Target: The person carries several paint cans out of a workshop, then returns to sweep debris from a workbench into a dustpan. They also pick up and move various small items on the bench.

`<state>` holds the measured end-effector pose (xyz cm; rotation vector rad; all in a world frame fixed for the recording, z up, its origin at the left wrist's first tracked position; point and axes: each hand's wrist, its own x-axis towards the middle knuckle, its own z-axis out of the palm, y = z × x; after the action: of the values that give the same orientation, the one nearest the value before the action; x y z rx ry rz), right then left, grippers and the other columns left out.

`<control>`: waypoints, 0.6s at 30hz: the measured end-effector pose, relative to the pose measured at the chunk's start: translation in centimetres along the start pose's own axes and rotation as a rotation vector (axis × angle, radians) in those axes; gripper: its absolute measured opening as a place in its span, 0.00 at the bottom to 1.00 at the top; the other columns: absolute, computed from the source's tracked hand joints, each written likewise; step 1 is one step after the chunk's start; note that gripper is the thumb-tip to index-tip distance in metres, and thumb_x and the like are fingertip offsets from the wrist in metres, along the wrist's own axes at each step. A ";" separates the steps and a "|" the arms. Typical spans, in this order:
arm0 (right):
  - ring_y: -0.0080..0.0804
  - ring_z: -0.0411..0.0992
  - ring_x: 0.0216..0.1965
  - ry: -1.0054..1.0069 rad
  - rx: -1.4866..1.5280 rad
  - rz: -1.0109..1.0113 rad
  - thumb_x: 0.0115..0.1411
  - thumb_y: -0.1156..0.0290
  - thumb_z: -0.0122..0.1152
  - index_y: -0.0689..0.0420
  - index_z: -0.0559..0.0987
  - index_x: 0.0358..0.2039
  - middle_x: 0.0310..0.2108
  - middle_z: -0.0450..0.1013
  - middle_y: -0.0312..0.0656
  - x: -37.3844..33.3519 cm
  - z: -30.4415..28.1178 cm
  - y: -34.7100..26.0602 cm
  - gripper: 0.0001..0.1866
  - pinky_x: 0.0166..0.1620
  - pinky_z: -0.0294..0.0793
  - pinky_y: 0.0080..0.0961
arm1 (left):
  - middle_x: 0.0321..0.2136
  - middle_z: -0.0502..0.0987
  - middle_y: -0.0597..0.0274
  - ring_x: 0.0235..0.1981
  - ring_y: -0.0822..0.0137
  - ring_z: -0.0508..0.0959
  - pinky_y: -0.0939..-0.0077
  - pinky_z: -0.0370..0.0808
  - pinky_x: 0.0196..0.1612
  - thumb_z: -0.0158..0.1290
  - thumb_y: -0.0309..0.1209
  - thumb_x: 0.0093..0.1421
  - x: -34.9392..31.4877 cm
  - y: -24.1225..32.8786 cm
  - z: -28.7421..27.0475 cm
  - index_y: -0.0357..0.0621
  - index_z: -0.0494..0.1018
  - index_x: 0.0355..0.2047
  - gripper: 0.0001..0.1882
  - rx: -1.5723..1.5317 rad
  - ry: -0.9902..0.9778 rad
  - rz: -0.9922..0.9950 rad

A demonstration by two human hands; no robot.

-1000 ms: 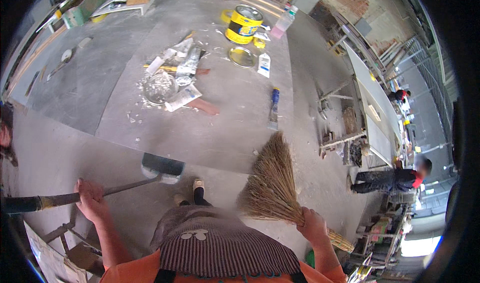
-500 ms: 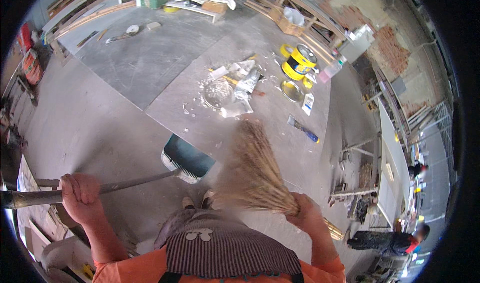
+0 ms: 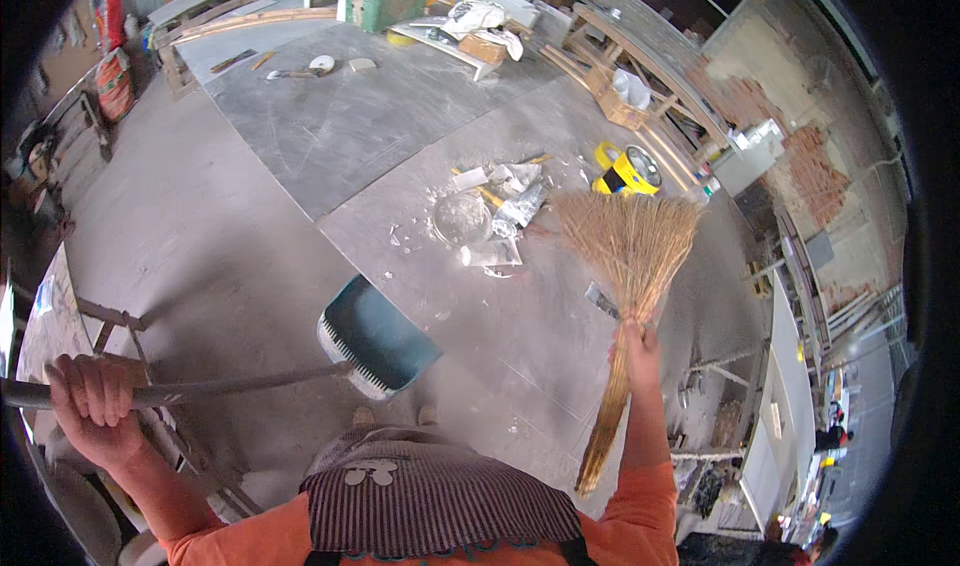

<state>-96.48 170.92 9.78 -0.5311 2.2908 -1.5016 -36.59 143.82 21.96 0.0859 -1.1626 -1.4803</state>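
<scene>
My left hand [image 3: 97, 406] is closed around the long dark handle of a teal dustpan [image 3: 385, 328]. The pan hangs beside the near edge of the grey tabletop, its toothed rim toward me. A straw hand broom [image 3: 630, 251] is gripped near its binding by my right hand [image 3: 640, 351], bristles fanned out over the table's right part. Left of the bristles lie scraps: a round lid with white crumbs [image 3: 462, 218], a crumpled silvery tube [image 3: 520, 209] and a white tube piece [image 3: 490, 253]. A scraper [image 3: 602, 299] shows partly behind the broom.
A yellow-and-black can [image 3: 630, 171] stands beyond the bristles, partly covered. Farther back on the grey table [image 3: 330, 166] are a small white disc [image 3: 321, 64] and brushes. A low white stand [image 3: 440, 46] carries cloths. Wooden racks and boards line the right; people are at far lower right.
My right hand has raised the broom and swung it up and right, away from the table's near edge. My left hand has shifted left and slightly down; the dustpan stays beside the edge.
</scene>
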 end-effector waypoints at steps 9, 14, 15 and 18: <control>0.26 0.65 0.12 -0.203 -0.004 0.076 0.61 0.54 0.52 0.57 0.69 0.31 0.15 0.66 0.37 8.2 2.0 2.3 0.18 0.15 0.65 0.24 | 0.10 0.54 0.73 0.08 0.80 0.51 0.85 0.53 0.12 0.36 0.37 0.69 -3.0 3.0 5.8 0.50 0.56 0.19 0.19 0.258 0.131 0.067; 0.26 0.65 0.12 -0.320 -0.013 0.116 0.62 0.59 0.50 0.57 0.69 0.35 0.15 0.67 0.37 3.7 -0.5 4.7 0.14 0.15 0.66 0.24 | 0.10 0.54 0.73 0.08 0.81 0.51 0.86 0.54 0.12 0.34 0.38 0.69 -3.2 2.7 7.2 0.50 0.57 0.20 0.18 0.299 0.111 0.058; 0.26 0.66 0.12 -0.331 0.006 0.133 0.62 0.60 0.50 0.57 0.68 0.36 0.15 0.67 0.37 2.3 -0.6 5.1 0.13 0.16 0.66 0.24 | 0.10 0.54 0.72 0.08 0.81 0.51 0.85 0.54 0.12 0.34 0.37 0.69 -3.1 2.5 7.3 0.49 0.57 0.21 0.18 0.294 0.095 0.058; 0.26 0.66 0.14 -0.411 0.049 0.208 0.62 0.62 0.50 0.57 0.67 0.41 0.18 0.67 0.37 -1.6 -1.1 5.6 0.13 0.17 0.68 0.24 | 0.10 0.54 0.72 0.09 0.80 0.51 0.85 0.54 0.13 0.34 0.37 0.69 -2.8 1.8 7.6 0.50 0.56 0.20 0.19 0.252 0.103 0.030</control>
<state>-96.23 174.62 5.19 -0.5146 1.9223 -1.2160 -39.26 150.83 25.49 0.3120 -1.2556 -1.2826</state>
